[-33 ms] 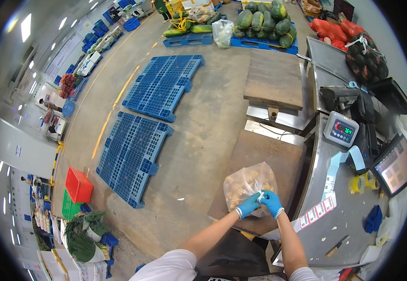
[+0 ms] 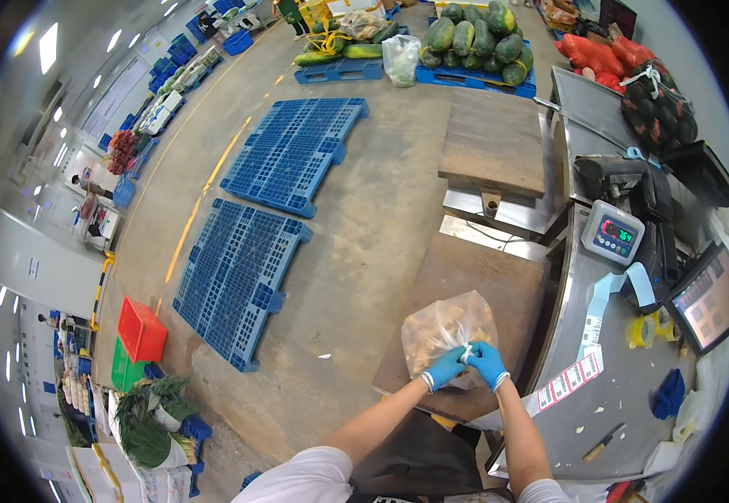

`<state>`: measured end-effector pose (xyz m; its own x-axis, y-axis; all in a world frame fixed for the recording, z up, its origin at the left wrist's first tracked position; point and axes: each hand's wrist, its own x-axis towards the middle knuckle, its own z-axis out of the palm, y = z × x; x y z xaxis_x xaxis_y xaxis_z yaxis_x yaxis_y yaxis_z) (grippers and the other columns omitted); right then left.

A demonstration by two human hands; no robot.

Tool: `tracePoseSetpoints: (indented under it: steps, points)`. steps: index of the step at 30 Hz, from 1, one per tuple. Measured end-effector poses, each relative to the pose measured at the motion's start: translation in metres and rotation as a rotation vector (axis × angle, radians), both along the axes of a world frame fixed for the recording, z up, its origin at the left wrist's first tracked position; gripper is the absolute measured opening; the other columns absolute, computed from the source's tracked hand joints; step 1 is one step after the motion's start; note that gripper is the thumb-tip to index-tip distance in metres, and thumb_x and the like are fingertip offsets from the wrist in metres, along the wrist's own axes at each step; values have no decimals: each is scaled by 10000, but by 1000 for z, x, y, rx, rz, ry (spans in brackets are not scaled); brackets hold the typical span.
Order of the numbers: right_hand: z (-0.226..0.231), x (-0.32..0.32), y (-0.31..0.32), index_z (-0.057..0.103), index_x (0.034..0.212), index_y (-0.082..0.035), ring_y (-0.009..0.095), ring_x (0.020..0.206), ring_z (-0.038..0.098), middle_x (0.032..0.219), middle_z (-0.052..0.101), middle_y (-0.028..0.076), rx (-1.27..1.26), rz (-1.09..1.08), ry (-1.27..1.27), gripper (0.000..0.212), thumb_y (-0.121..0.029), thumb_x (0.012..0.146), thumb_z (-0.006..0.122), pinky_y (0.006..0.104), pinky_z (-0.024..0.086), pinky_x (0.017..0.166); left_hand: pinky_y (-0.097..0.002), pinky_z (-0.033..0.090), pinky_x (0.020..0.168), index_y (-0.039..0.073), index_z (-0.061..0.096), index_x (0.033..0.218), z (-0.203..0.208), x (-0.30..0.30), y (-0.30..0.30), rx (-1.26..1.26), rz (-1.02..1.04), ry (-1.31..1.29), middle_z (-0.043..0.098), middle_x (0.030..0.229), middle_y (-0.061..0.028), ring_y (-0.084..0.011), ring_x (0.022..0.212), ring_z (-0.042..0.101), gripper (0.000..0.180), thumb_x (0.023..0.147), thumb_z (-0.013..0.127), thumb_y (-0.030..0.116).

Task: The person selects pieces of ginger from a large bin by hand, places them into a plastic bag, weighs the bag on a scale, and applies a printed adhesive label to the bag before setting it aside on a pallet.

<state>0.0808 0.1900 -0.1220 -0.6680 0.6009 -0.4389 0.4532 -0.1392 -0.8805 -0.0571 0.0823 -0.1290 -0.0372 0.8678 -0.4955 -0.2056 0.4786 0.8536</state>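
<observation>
A clear plastic bag (image 2: 451, 329) of yellowish-brown pieces sits on the near brown scale platform (image 2: 465, 268). The pieces look lumpy, but their kind is not plain through the plastic. Wearing a blue glove, my left hand (image 2: 446, 367) pinches the gathered, whitish twisted neck of the bag from the left. From the right, my right hand (image 2: 487, 364), gloved the same way, grips that same neck with its fingers close to the left ones. Both hands are closed, and my fingers partly hide the neck.
To the right, a steel table (image 2: 586, 419) holds a lit scale display (image 2: 613, 232), a label strip (image 2: 567, 381), yellow tape rolls (image 2: 643, 329), a knife (image 2: 605, 442) and a touch screen (image 2: 704, 298). A second platform (image 2: 494, 138) stands beyond. Blue pallets (image 2: 238, 272) lie on the floor at left.
</observation>
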Motion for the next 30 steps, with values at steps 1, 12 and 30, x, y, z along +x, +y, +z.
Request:
tracePoseSetpoints:
  steps: [1,12,30]
  points:
    - [3,-5,-1,689,936,-41,139,715,609,762,641,79,95,54,-60,243,-180,745,746,305,498,671,-311,487,868,19,483,1357,-5,-3,-6,-9,24,4,633,1126,-90,-163,978,607,535,837,603,62]
    - [-52,-51,-11,589,809,-77,377,674,621,733,639,188,502,-223,-442,75,-102,740,604,469,484,643,-458,468,625,51,663,833,44,-10,-36,385,-462,954,660,812,-186,-358,714,628,200,796,625,244]
    - [-10,-14,7,633,1138,-165,372,963,637,1107,656,159,383,74,-331,300,-282,873,558,455,499,850,-469,492,734,62,657,1008,51,22,-66,373,-224,1123,665,924,-176,-373,832,634,179,905,592,192]
